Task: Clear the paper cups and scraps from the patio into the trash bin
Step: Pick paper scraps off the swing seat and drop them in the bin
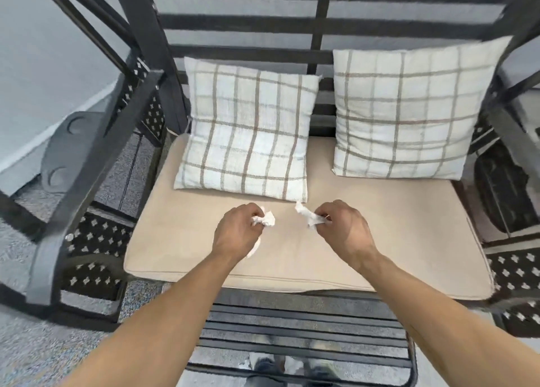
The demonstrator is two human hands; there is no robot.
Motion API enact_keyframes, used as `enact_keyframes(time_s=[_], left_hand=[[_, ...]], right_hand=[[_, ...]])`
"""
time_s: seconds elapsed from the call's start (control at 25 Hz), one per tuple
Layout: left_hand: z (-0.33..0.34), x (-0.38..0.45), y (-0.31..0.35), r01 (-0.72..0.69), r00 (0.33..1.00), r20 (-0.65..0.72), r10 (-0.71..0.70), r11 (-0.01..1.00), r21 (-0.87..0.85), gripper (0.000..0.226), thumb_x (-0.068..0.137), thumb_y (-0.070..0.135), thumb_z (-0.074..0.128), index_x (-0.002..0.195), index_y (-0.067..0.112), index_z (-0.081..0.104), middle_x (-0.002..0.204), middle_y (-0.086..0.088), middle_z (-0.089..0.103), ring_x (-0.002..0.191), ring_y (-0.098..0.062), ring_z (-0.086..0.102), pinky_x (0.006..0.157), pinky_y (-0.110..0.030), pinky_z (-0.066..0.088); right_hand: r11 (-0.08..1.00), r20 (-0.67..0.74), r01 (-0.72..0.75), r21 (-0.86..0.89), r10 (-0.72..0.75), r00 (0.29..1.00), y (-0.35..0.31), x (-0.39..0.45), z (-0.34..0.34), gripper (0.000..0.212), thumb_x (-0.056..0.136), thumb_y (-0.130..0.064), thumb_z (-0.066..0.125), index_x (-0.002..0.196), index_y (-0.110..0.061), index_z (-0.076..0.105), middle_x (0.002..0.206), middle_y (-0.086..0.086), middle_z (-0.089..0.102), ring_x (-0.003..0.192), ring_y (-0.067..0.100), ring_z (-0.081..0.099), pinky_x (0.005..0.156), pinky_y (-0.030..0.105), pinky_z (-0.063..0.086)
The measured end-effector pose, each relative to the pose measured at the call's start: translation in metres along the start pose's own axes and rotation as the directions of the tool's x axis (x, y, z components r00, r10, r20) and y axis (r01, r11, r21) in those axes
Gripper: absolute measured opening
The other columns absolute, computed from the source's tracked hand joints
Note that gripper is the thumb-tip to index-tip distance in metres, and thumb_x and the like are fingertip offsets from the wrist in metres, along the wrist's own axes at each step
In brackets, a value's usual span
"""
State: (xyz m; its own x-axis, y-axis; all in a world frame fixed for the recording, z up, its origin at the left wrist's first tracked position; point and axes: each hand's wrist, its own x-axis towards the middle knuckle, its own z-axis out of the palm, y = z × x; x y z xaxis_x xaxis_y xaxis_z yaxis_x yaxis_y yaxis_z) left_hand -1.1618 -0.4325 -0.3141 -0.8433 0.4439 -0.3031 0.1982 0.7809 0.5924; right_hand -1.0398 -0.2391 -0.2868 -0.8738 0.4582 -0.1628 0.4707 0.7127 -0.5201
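Note:
My left hand [235, 231] grips a crumpled white paper scrap [266, 219] above the tan seat cushion [380, 234] of a black patio bench. More white paper [253, 249] shows under that hand's palm. My right hand [342, 226] pinches a second crumpled white scrap [306, 215] just to the right of the first. Both hands hover over the middle of the cushion, a short gap between them. No paper cups and no trash bin are in view.
Two checked pillows [248, 129] [409, 112] lean against the slatted bench back. Black metal armrests [96, 164] flank the seat on both sides. A slatted footrest [306, 328] lies below the cushion's front edge, with grey speckled floor [43, 351] to the left.

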Motion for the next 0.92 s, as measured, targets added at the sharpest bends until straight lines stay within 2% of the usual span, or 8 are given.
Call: enact_keyframes(time_s=[0.08, 0.16, 0.28, 0.44, 0.52, 0.64, 0.8, 0.92], left_hand=[[-0.032, -0.023, 0.016, -0.001, 0.996, -0.092, -0.008, 0.995, -0.100, 0.018, 0.080, 0.015, 0.064, 0.087, 0.032, 0.063, 0.090, 0.007, 0.067, 0.085, -0.016, 0.063, 0.075, -0.034, 0.052], [-0.062, -0.052, 0.030, -0.043, 0.978, -0.207, 0.014, 0.990, -0.136, 0.026, 0.076, 0.012, 0.067, 0.081, 0.037, 0.060, 0.089, 0.010, 0.064, 0.076, -0.010, 0.059, 0.072, -0.031, 0.049], [-0.097, -0.096, 0.050, -0.097, 0.938, -0.346, 0.032, 0.980, -0.173, 0.026, 0.075, 0.010, 0.072, 0.082, 0.033, 0.063, 0.092, 0.007, 0.062, 0.070, -0.003, 0.055, 0.072, -0.030, 0.048], [-0.128, -0.164, 0.076, -0.081, 0.880, -0.475, -0.005, 0.984, -0.161, 0.015, 0.078, 0.018, 0.075, 0.086, 0.028, 0.067, 0.093, 0.012, 0.057, 0.074, 0.000, 0.057, 0.070, -0.020, 0.045], [-0.139, -0.208, 0.087, -0.060, 0.836, -0.548, -0.041, 0.984, -0.165, 0.012, 0.079, 0.023, 0.076, 0.087, 0.027, 0.067, 0.094, 0.012, 0.058, 0.075, -0.002, 0.059, 0.071, -0.023, 0.046], [-0.153, -0.269, 0.093, -0.014, 0.777, -0.622, -0.098, 0.985, -0.173, 0.013, 0.080, 0.026, 0.075, 0.084, 0.031, 0.064, 0.095, 0.011, 0.058, 0.079, -0.006, 0.060, 0.073, -0.028, 0.049], [-0.172, -0.353, 0.083, 0.090, 0.661, -0.716, -0.223, 0.971, -0.220, 0.011, 0.079, 0.023, 0.073, 0.086, 0.028, 0.065, 0.097, 0.011, 0.056, 0.083, -0.008, 0.061, 0.076, -0.029, 0.048], [-0.180, -0.413, 0.065, 0.151, 0.563, -0.772, -0.294, 0.955, -0.254, 0.011, 0.079, 0.024, 0.072, 0.087, 0.027, 0.066, 0.097, 0.011, 0.054, 0.080, 0.000, 0.057, 0.075, -0.028, 0.049]], right_hand=[[0.998, -0.047, 0.055, 0.005, -0.055, 0.997, -0.023, -0.007, -0.031, 0.013, 0.082, -0.022, 0.061, 0.094, -0.023, 0.068, 0.092, -0.009, 0.061, 0.079, 0.020, 0.060, 0.064, 0.030, 0.041], [0.994, -0.037, 0.109, -0.004, -0.109, 0.993, -0.045, -0.015, -0.062, 0.014, 0.084, -0.023, 0.061, 0.097, -0.026, 0.067, 0.094, -0.007, 0.068, 0.083, 0.022, 0.062, 0.069, 0.033, 0.046], [0.980, -0.048, 0.196, -0.021, -0.197, 0.979, -0.071, -0.028, -0.103, 0.018, 0.085, -0.026, 0.064, 0.102, -0.030, 0.068, 0.094, -0.005, 0.072, 0.089, 0.023, 0.063, 0.073, 0.033, 0.048], [0.932, -0.092, 0.362, -0.014, -0.362, 0.928, -0.099, -0.057, -0.152, 0.019, 0.083, -0.029, 0.067, 0.101, -0.032, 0.070, 0.096, -0.006, 0.072, 0.093, 0.019, 0.062, 0.071, 0.030, 0.045], [0.886, -0.092, 0.463, -0.017, -0.463, 0.882, -0.117, -0.077, -0.169, 0.019, 0.082, -0.029, 0.068, 0.100, -0.033, 0.071, 0.095, -0.006, 0.072, 0.091, 0.017, 0.063, 0.067, 0.027, 0.041], [0.813, -0.029, 0.580, -0.055, -0.582, 0.813, -0.147, -0.102, -0.178, 0.021, 0.082, -0.032, 0.067, 0.103, -0.035, 0.070, 0.099, -0.006, 0.073, 0.095, 0.018, 0.064, 0.074, 0.030, 0.048], [0.676, 0.009, 0.737, 0.034, -0.737, 0.676, -0.199, -0.149, -0.167, 0.017, 0.080, -0.033, 0.070, 0.097, -0.035, 0.072, 0.096, -0.007, 0.073, 0.090, 0.018, 0.064, 0.072, 0.032, 0.047], [0.551, 0.059, 0.833, 0.056, -0.835, 0.548, -0.237, -0.188, -0.150, 0.016, 0.081, -0.034, 0.068, 0.096, -0.036, 0.072, 0.094, -0.009, 0.072, 0.090, 0.018, 0.063, 0.074, 0.033, 0.048]])
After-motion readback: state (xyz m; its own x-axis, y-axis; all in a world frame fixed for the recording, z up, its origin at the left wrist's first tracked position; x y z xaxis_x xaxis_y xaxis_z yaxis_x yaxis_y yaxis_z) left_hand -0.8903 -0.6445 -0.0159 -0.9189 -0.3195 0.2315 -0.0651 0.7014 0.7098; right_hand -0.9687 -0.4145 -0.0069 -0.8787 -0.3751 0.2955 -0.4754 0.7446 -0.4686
